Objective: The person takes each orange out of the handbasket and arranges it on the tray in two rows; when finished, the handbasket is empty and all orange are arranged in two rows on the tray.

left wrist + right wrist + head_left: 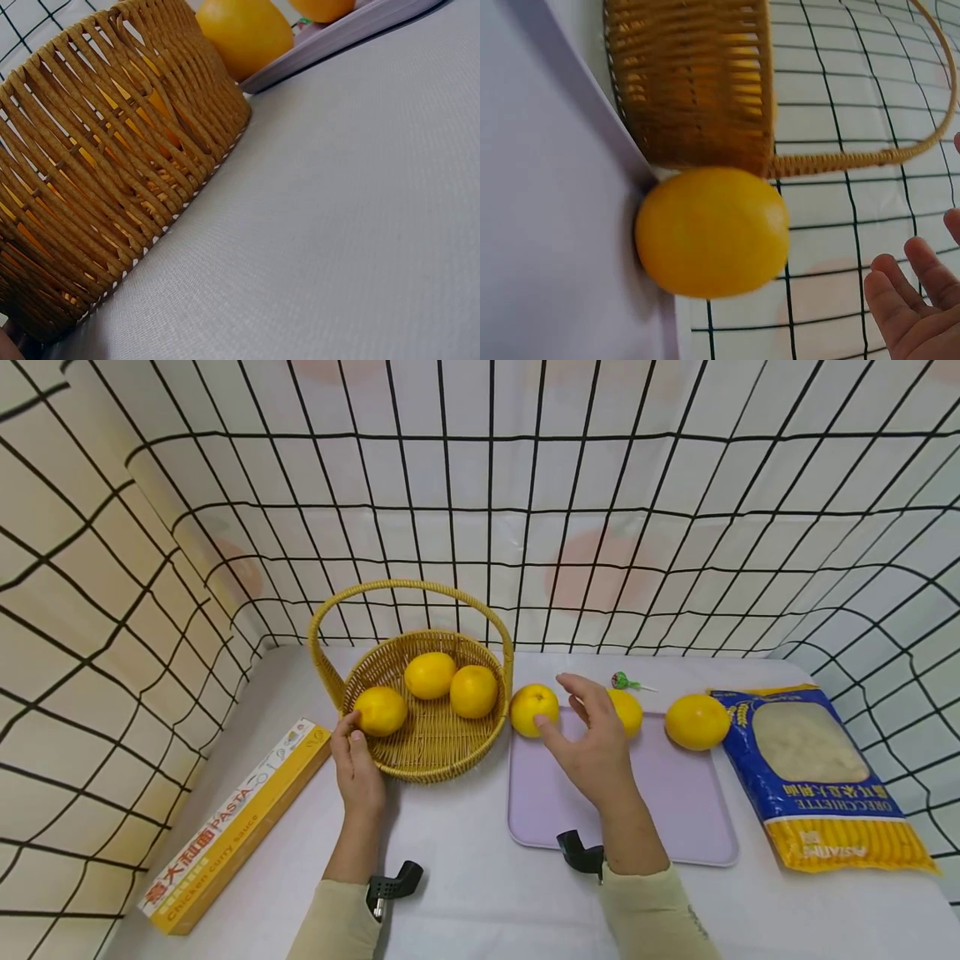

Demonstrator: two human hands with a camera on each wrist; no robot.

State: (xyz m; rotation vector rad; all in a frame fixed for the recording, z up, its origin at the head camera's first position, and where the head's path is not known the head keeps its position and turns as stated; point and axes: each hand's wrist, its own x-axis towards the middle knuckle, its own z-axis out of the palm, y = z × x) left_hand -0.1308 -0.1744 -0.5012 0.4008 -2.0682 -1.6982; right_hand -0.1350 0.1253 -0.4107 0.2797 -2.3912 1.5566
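Observation:
At the left, a wicker basket (435,768) with a tall handle holds three round yellow fruits, one of them a fruit (381,711) beside the near-left rim. My left hand (362,777) grips the basket's rim there; only a bit of it enters the left wrist view's lower corner. My right hand (596,756) is spread above the lilac tray (551,810), thumb and fingers apart and holding nothing. Nearest to it is a yellow fruit (534,708) at the tray's far-left corner, close to the basket. In the right wrist view this fruit (712,232) stands apart from the fingers.
Another fruit (626,710) is partly hidden behind my right hand, and a further fruit (697,722) lies at the tray's far-right corner. A lollipop (624,682) lies behind the tray. A blue pasta bag (817,760) is at right, a long pasta box (236,827) at left. Black wire mesh (491,510) surrounds the table.

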